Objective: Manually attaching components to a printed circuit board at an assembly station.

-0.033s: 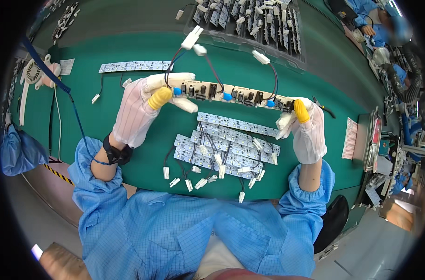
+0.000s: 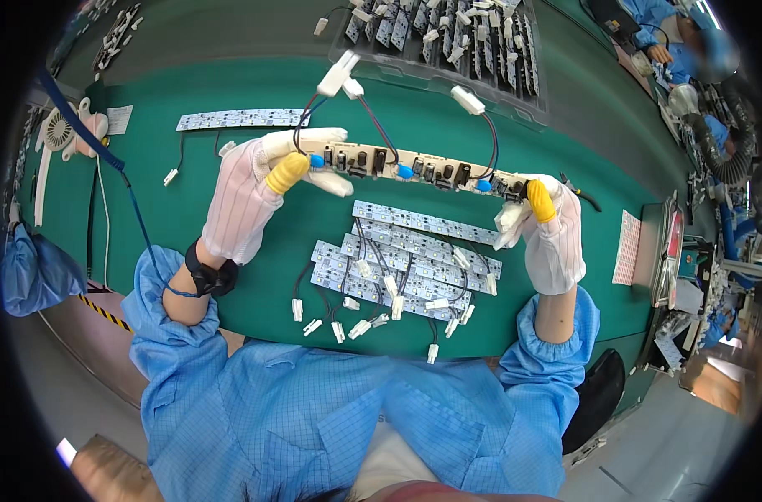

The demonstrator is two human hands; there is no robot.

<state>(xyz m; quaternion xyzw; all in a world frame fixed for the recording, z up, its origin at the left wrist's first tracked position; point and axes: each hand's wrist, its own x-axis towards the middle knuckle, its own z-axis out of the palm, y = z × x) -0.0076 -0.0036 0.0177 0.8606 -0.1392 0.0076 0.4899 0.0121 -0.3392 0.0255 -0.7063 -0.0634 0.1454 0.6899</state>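
Both my hands, in white striped gloves with yellow thumb covers, hold one long, narrow circuit board (image 2: 427, 170) by its ends. My left hand (image 2: 268, 176) pinches its left end under the thumb, with the index and another finger stretched out beyond it. My right hand (image 2: 544, 213) is closed on the right end. Black components and blue discs line the face turned up to me. Wires rise from the board to white connectors (image 2: 337, 74). Below it, several white LED strips (image 2: 414, 243) lie overlapping on the green mat, their wired plugs toward me.
Another LED strip (image 2: 243, 120) lies beyond my left hand. A clear tray (image 2: 448, 71) packed with strips stands at the far side. Pliers (image 2: 583, 196) lie past my right hand. A small fan (image 2: 63, 130) stands left. A blue coiled cord (image 2: 134, 201) runs to my left wrist.
The connectors above the board have swung slightly, the left ones a little left and down. My hands and the board have barely moved.
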